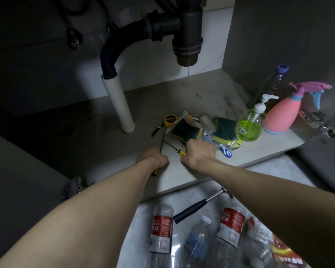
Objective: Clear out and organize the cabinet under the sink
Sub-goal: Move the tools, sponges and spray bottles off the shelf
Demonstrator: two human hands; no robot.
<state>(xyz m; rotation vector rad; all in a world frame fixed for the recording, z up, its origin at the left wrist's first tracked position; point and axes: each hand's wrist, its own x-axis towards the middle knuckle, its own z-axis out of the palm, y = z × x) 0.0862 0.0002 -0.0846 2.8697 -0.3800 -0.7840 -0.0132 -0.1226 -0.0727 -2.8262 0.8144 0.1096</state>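
- Tape measure (170, 120): yellow, reads "2m".
- Left hand (153, 156): fingers curled around a screwdriver (156, 167).
- Right hand (199, 151): fingers wrapped around a second screwdriver (179, 151).
- Bottles (161, 229): red labels, writing too blurry.

Right hand (199, 151) hides screwdriver (181, 152) handle.

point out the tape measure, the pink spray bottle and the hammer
tape measure (170, 120), head view, on its yellow case
pink spray bottle (282, 118), head view, on its body
hammer (190, 210), head view, on its black handle
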